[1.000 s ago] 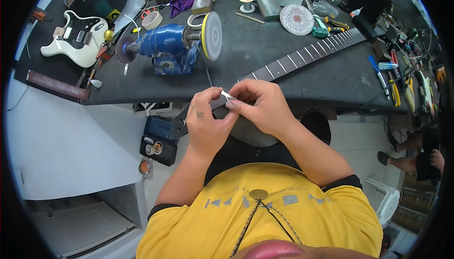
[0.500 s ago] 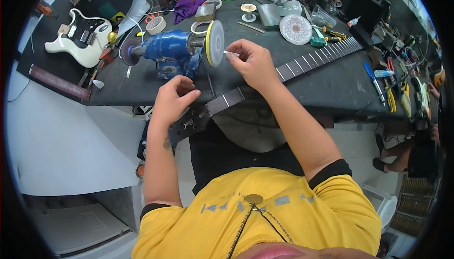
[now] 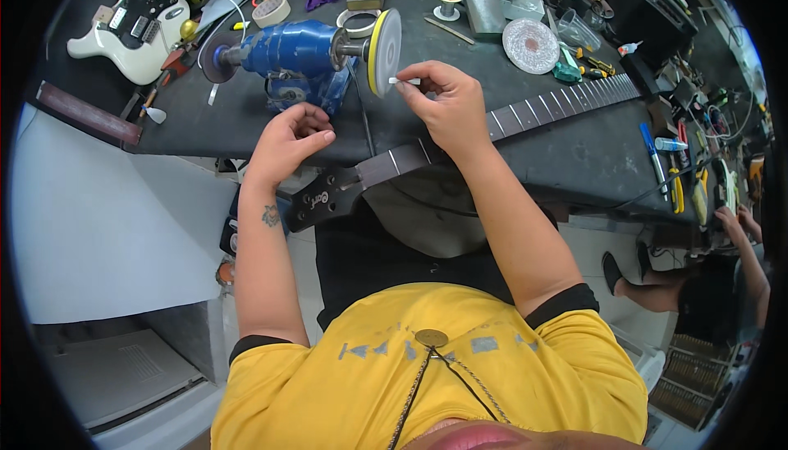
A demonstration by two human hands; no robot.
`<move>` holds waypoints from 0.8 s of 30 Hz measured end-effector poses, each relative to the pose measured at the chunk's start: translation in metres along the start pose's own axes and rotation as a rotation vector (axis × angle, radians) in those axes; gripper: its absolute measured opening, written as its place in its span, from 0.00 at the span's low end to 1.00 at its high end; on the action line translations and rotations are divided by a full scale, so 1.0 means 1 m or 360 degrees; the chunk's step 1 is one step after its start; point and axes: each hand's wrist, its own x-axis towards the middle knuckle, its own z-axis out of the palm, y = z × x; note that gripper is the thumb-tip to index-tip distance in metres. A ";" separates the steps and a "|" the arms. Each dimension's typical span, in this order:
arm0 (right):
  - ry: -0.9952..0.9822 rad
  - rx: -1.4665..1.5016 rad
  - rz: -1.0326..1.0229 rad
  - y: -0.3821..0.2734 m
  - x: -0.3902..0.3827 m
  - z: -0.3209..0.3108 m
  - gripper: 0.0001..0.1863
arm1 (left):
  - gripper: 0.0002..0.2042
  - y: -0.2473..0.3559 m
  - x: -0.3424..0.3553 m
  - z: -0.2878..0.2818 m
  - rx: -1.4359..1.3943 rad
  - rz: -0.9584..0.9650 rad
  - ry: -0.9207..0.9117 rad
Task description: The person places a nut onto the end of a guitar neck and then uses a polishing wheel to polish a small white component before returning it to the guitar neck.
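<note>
From the head camera, the right hand (image 3: pixel 446 103) pinches a small white strip (image 3: pixel 405 81) at the grey disc (image 3: pixel 392 54), contact unclear; the left hand (image 3: pixel 287 144), loosely curled and apparently empty, is near the blue motor (image 3: pixel 297 48). Light pressure, with fingertips clear of the disc, seems wisest.

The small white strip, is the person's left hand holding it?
No, the right hand pinches the small white strip beside the round wheel, while the left hand is near the blue motor.
</note>
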 end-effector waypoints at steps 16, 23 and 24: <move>0.0037 0.0010 -0.0054 0.004 0.000 0.010 0.06 | 0.14 -0.004 0.001 0.004 0.0161 0.0090 0.0144; 0.0065 0.0029 -0.0089 0.004 0.001 0.008 0.07 | 0.14 -0.005 0.003 0.006 0.0167 0.0121 0.0125; 0.0071 0.0019 -0.0087 0.004 0.001 0.008 0.07 | 0.14 -0.004 0.003 0.006 0.0162 0.0126 0.0116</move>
